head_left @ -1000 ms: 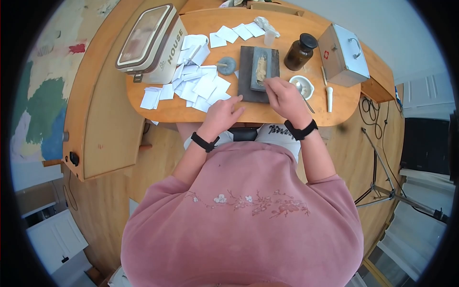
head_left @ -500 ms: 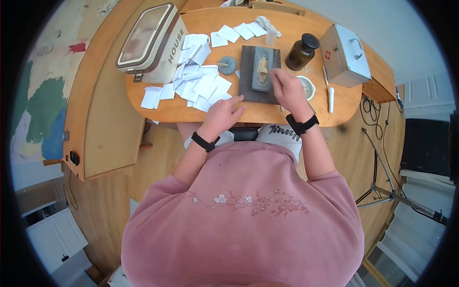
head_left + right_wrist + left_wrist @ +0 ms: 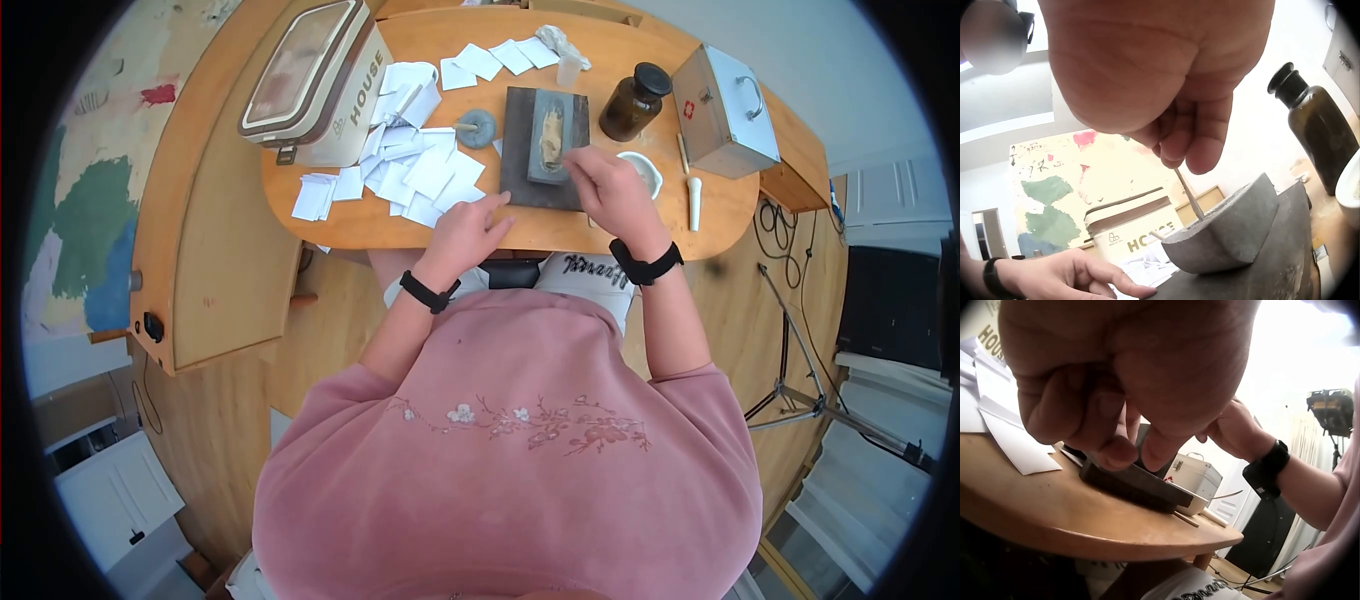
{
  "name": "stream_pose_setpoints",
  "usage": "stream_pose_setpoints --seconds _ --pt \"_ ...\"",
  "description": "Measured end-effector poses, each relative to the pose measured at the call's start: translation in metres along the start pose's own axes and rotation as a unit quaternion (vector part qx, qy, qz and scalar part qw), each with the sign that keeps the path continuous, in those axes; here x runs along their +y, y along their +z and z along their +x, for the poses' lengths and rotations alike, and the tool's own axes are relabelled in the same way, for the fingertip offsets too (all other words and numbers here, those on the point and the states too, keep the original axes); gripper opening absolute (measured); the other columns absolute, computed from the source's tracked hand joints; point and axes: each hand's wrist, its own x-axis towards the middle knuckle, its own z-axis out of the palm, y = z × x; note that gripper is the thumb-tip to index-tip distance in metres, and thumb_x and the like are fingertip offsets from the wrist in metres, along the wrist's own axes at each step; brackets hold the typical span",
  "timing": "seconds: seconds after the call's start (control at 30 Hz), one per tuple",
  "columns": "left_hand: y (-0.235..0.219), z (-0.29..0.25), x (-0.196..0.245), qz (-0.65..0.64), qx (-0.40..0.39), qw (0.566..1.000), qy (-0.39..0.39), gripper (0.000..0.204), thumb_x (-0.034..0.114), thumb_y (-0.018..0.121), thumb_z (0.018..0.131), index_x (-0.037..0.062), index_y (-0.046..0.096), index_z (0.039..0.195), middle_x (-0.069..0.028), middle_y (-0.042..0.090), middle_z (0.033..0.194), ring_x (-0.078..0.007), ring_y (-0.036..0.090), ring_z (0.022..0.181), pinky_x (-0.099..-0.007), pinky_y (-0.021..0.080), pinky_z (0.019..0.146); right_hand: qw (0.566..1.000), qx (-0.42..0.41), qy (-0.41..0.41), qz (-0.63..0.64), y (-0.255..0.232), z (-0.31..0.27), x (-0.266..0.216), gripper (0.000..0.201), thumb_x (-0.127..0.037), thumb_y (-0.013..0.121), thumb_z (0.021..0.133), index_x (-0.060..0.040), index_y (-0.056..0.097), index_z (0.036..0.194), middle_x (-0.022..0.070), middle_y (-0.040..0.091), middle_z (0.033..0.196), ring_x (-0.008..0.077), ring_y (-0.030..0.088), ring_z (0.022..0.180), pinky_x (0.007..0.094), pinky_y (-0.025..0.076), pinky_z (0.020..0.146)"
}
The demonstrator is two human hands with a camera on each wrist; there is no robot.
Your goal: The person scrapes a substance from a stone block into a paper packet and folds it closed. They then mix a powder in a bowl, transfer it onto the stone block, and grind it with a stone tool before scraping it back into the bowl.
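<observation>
A boat-shaped grey stone trough [image 3: 579, 115] stands on a dark board [image 3: 518, 140], with tan powder [image 3: 552, 130] along its hollow. Over its near right end, my right hand [image 3: 612, 190] pinches a slim tool [image 3: 1192, 200]. The tool slants down, its flattened end at the trough's rim in the right wrist view; its top is hidden in the fingers. My left hand [image 3: 465, 235] lies at the board's near left corner. Its index fingertip touches the edge there, the other fingers loosely bent and holding nothing.
Loose white papers [image 3: 430, 172] and a grey wheel [image 3: 476, 130] lie left of the board, beside a storage box [image 3: 355, 120]. To the right are a brown bottle [image 3: 630, 110], white bowl [image 3: 652, 172], white pestle [image 3: 695, 205] and silver case [image 3: 720, 110].
My right hand has shifted a little to the right and away from me beside the trough. The left hand stays at the board's corner. The whole view has tilted slightly.
</observation>
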Motion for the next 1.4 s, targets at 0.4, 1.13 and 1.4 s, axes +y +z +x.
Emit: stream_pose_setpoints --seconds 0.4,1.13,1.4 --pt "-0.006 0.001 0.009 0.012 -0.008 1.0 -0.011 0.04 0.029 0.078 0.104 0.005 0.079 0.135 -0.014 0.058 0.063 -0.0339 0.06 0.061 -0.0476 0.048 0.062 0.999 -0.038 -0.012 -0.031 -0.002 0.002 0.001 0.005 -0.004 0.07 0.101 -0.0024 0.073 0.106 0.0184 0.073 0.098 0.0439 0.072 0.086 0.0514 0.058 0.074" --pt "0.0 0.002 -0.001 -0.006 0.003 1.0 0.009 0.041 0.027 0.078 0.104 0.0045 0.079 0.138 -0.0106 0.048 0.058 -0.0259 0.046 0.053 -0.0435 0.04 0.057 0.992 -0.071 -0.009 -0.107 -0.007 0.01 0.012 0.007 -0.003 0.068 0.1 -0.0039 0.074 0.103 0.0168 0.074 0.097 0.0441 0.072 0.087 0.0518 0.059 0.075" --pt "-0.001 0.002 0.001 0.001 -0.001 1.0 0.004 0.041 0.028 0.078 0.104 0.0047 0.078 0.139 -0.0104 0.048 0.058 -0.026 0.045 0.053 -0.0435 0.04 0.057 0.997 -0.062 -0.011 -0.054 -0.013 0.02 0.016 0.008 -0.007 0.07 0.104 -0.0001 0.074 0.105 0.0191 0.076 0.099 0.0452 0.072 0.093 0.0523 0.059 0.079"
